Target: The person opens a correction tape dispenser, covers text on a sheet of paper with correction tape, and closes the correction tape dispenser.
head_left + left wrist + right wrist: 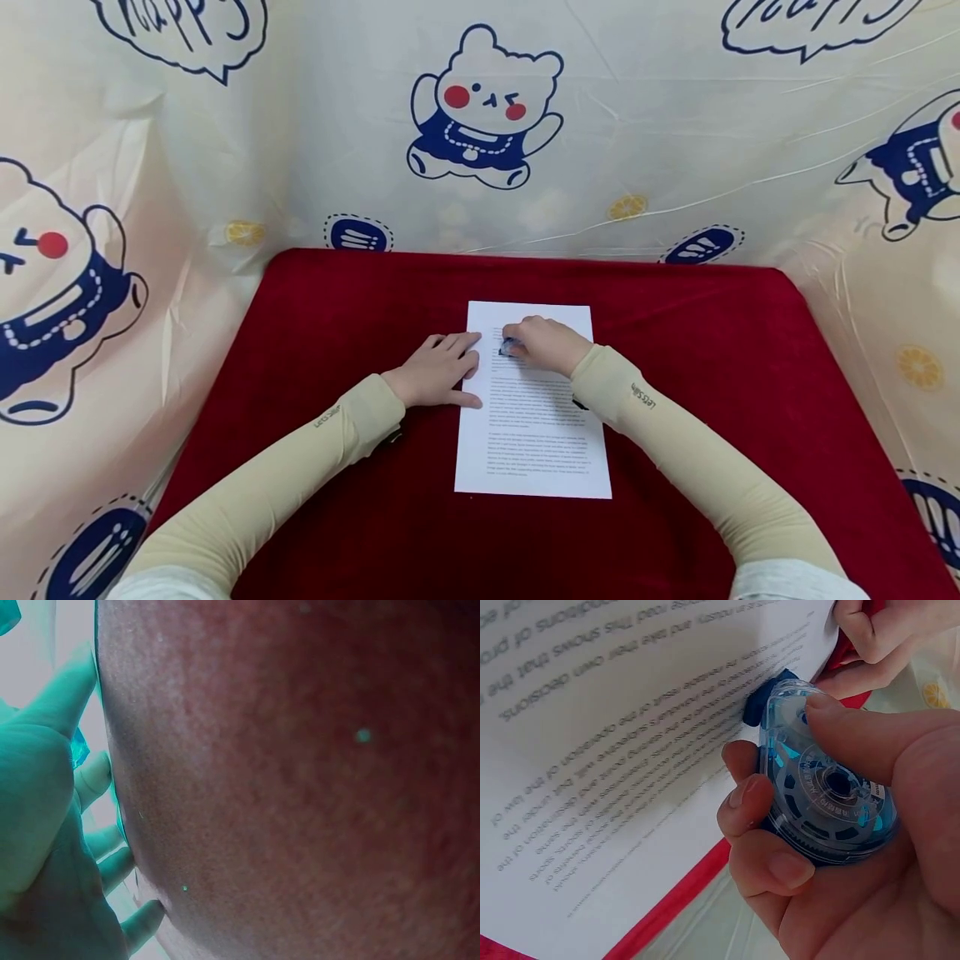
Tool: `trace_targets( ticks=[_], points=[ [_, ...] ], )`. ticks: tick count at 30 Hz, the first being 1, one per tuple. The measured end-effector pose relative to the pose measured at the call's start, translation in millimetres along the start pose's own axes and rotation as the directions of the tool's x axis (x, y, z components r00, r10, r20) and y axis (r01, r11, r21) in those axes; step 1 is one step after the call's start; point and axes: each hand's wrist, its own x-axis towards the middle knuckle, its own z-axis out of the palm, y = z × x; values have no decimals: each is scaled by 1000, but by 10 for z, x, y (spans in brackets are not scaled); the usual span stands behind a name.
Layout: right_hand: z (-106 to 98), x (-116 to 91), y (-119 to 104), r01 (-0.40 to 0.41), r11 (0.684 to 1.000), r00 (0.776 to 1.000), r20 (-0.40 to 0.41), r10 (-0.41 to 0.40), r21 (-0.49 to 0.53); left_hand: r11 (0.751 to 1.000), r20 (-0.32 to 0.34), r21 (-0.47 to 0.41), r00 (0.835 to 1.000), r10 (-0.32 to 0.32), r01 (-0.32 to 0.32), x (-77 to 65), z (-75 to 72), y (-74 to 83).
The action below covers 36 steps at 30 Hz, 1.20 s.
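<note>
A printed sheet of paper [472, 450] lies on the red cloth. My right hand [551, 343] is over its upper part and grips a clear blue correction tape [829, 787] between thumb and curled fingers. The correction tape's dark blue tip end [763, 701] is right at the printed lines near the top of the page. Fingers spread, my left hand [437, 372] rests across the sheet's left edge. In the left wrist view the same hand [45, 817] shows along the left side, with a bit of blue behind its fingers.
A red velvety cloth [337, 325] covers the table, its far edge against a pale curtain [330, 108] printed with cartoon bears. The curtain also hangs along both sides. Beige sleeves [277, 475] cover both forearms.
</note>
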Motion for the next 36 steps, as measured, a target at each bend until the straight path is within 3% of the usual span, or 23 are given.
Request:
trace_targets(
  ticks=[13,21,36],
  points=[
    [-19,-68,80,18,1000,1000,-10,-18,23,1000,-11,0,1000,1,-1,-18,-4,2],
    [-26,-127,123,-6,999,1000,2,5,36,1000,22,23,1000,-12,12,-15,-57,34],
    [-6,-200,229,-41,998,999,-1,41,40,999,21,29,1000,-15,15,-8,-61,45]
  ],
)
